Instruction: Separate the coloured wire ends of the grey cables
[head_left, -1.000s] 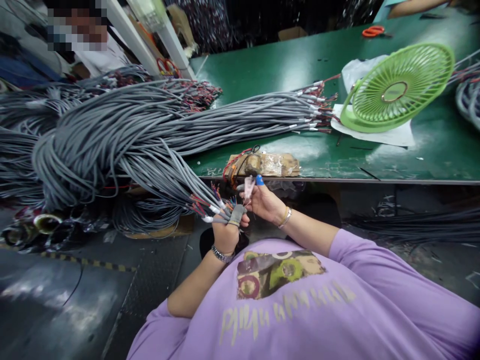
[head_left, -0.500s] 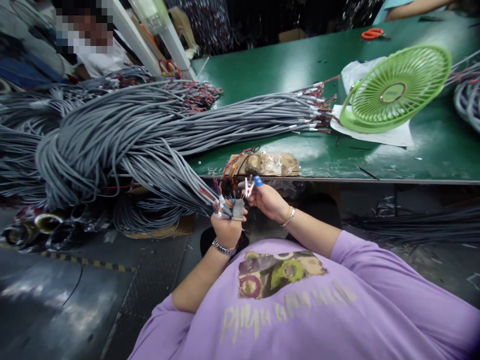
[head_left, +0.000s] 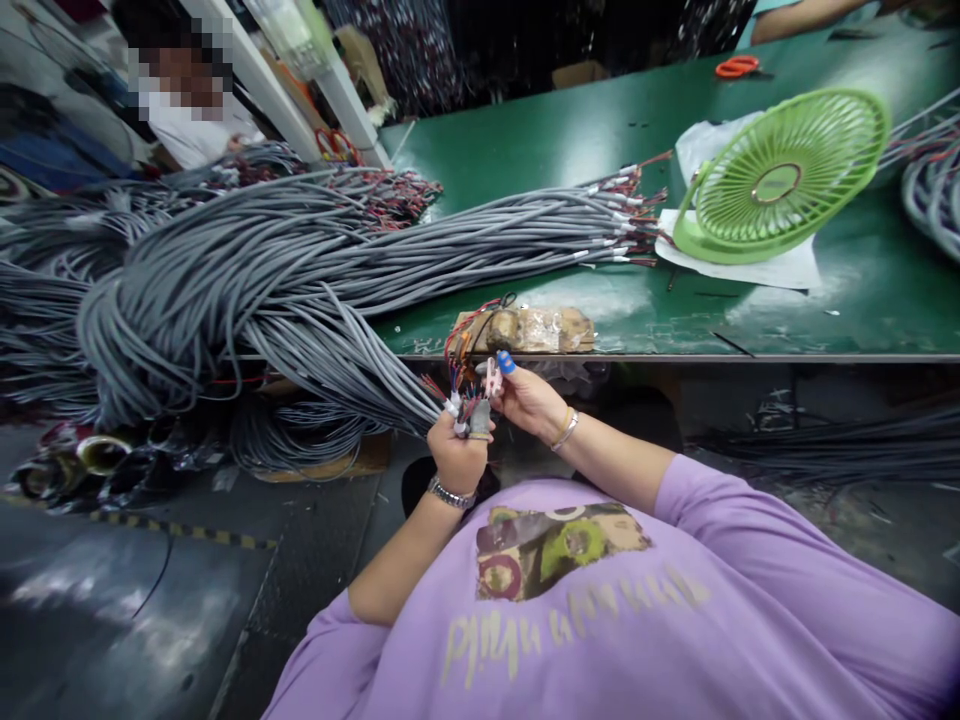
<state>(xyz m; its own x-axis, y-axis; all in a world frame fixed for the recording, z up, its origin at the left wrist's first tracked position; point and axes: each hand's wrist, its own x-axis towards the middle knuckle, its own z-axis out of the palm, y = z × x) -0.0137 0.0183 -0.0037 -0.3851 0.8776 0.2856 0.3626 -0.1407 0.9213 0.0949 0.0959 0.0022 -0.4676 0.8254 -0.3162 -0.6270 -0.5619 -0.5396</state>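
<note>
My left hand [head_left: 459, 460] is closed around the ends of several grey cables [head_left: 401, 385], its thumb in a grey cover [head_left: 478, 420]. Thin coloured wires [head_left: 454, 380] fan out from white-banded cable ends above these fingers. Just to the right, my right hand [head_left: 531, 402] pinches a small pale pink tool [head_left: 493, 378] with two arms, its exact kind too small to tell. A blue cover [head_left: 505, 362] wraps the right thumb. The tool is close beside the wire ends; whether it touches them I cannot tell.
A wooden block [head_left: 555, 330] with red and black leads lies at the edge of the green table [head_left: 525, 135]. Beyond are a long cable bundle [head_left: 487, 240], a green fan [head_left: 787, 180] and orange-handled scissors [head_left: 739, 67]. A person [head_left: 191, 130] is at the upper left.
The arms of the pink tool look closer together than before. My left hand has turned slightly, and the wire ends now stand more upright and spread. My right hand shifted a little left.
</note>
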